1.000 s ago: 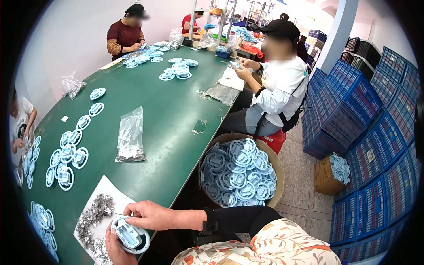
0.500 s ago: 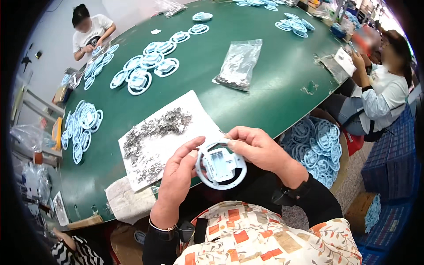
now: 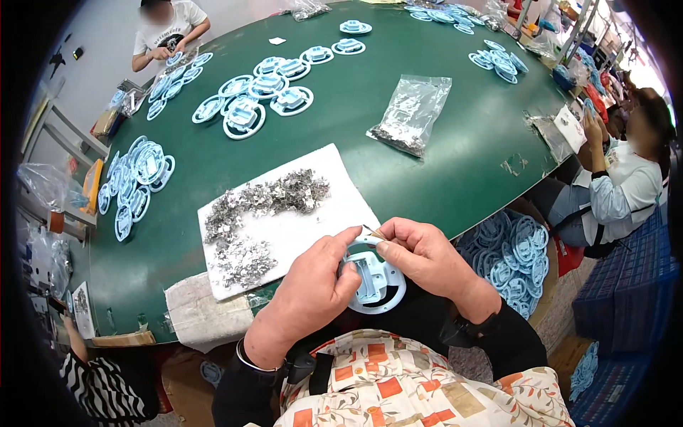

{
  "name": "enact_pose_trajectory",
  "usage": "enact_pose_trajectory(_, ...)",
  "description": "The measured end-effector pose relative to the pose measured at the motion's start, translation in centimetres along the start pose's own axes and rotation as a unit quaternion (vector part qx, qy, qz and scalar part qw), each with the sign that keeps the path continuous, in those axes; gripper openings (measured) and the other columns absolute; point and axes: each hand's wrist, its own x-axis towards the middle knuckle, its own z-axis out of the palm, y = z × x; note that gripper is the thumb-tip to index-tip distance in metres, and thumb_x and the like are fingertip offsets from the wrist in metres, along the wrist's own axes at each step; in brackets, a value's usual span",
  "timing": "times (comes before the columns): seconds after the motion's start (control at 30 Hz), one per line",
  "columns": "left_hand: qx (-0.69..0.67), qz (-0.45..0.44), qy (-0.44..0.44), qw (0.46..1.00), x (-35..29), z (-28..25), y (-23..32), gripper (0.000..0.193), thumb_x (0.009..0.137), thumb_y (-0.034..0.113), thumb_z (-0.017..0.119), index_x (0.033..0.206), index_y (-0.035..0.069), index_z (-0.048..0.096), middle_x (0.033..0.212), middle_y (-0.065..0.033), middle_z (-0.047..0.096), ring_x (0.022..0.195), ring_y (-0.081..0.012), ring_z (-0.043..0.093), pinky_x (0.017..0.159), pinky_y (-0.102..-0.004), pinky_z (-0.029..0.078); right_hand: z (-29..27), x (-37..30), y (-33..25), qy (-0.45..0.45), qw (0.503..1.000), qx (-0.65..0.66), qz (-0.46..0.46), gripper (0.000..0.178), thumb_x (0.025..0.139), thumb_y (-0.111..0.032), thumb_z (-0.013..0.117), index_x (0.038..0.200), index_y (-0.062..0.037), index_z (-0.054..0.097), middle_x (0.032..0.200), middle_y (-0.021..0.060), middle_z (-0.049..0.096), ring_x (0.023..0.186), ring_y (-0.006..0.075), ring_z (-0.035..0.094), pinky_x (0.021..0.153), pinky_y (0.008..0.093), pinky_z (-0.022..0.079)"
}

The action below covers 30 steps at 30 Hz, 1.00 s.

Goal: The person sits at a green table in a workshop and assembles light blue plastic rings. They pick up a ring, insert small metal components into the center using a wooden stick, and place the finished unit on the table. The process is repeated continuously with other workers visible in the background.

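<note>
A light-blue plastic toy steering wheel (image 3: 371,280) with a boxy hub is held up in front of me, just past the near edge of the white board. My left hand (image 3: 311,285) grips its left side, thumb by the hub and index finger at the top of the rim. At the upper right of the rim, my right hand (image 3: 428,257) is closed in a pinch, its thumb close against the wheel. A thin pointed tool (image 3: 371,233), possibly tweezers, sticks out from those fingers toward my left fingertip. Small metal pieces (image 3: 277,193) lie heaped on the white board (image 3: 320,160).
More blue wheels (image 3: 267,85) lie in groups across the green table (image 3: 320,107). A clear bag (image 3: 413,114) of metal pieces lies beyond the board. A bin of wheels (image 3: 509,256) stands at my right. A folded cloth (image 3: 206,311) is at the table edge. Other people work around the table.
My hands have shifted slightly right with the wheel. My left index finger has come to the top of the rim, and the pointed tool shows more clearly. The whole view has shifted a little.
</note>
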Motion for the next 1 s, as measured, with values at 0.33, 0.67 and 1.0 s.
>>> enact_pose_trajectory(0.33,-0.658,-0.06,0.007,0.751,-1.6,0.4,-3.4,0.046,0.108,0.026,0.046,0.14,-0.006,0.046,0.098,-0.0086,0.064,0.083,-0.0162,0.065,0.074,-0.0306,0.058,3.9,0.2,-1.8,0.032,0.976,-0.114,-0.185,0.03,0.1,-0.004,0.056,0.129,0.0027,0.062,0.083,0.0038,0.07,0.072,0.0065,0.065,0.064,0.0221,0.053)
enact_pose_trajectory(0.67,-0.599,-0.022,0.03,0.8,-1.9,1.0,-4.2,0.045,0.104,0.02,0.055,0.139,-0.006,0.048,0.103,-0.0123,0.065,0.085,-0.0159,0.065,0.068,-0.0287,0.056,5.3,0.8,-0.1,0.041,0.9,-0.328,-0.286,0.045,0.084,-0.004,0.07,0.129,-0.01,0.066,0.075,0.0097,0.071,0.063,0.0229,0.07,0.056,0.033,0.055)
enact_pose_trajectory(1.0,-0.814,-0.01,-0.052,0.579,-1.1,1.7,-5.4,0.054,0.102,0.03,0.055,0.141,-0.007,0.045,0.105,-0.0169,0.065,0.087,-0.0222,0.066,0.073,-0.0329,0.055,5.5,0.1,0.3,-0.005,0.906,-0.263,-0.331,0.042,0.081,0.003,0.065,0.122,-0.0067,0.069,0.073,0.0095,0.066,0.064,0.0234,0.067,0.057,0.0363,0.054)
